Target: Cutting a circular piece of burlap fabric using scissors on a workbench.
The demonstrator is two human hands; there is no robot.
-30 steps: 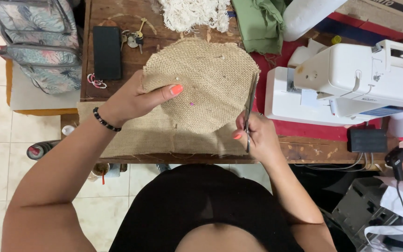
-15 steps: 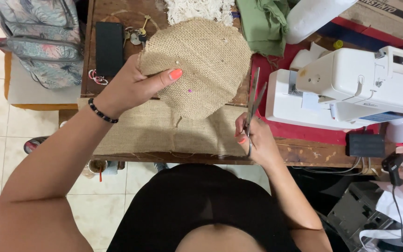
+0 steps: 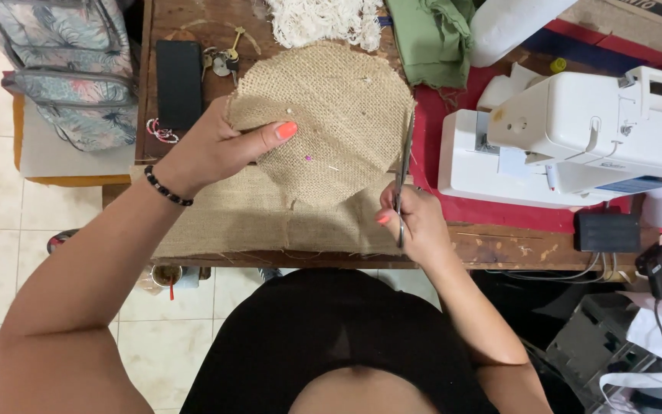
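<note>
Round burlap piece (image 3: 331, 115) is gripped at its left edge by left hand (image 3: 208, 149), held above the wooden table (image 3: 499, 245); scissors (image 3: 402, 172) are clasped in right hand (image 3: 415, 222), blades at its right edge; white sewing machine (image 3: 576, 138) sits right of that hand.

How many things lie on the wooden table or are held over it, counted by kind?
Burlap pieces: 2 (round, flat)
Scissors: 1
Sewing machine: 1
Black phone: 1
Keys: 1 bunch
Green cloth: 1
White yarn: 1 pile
Total: 8
</note>
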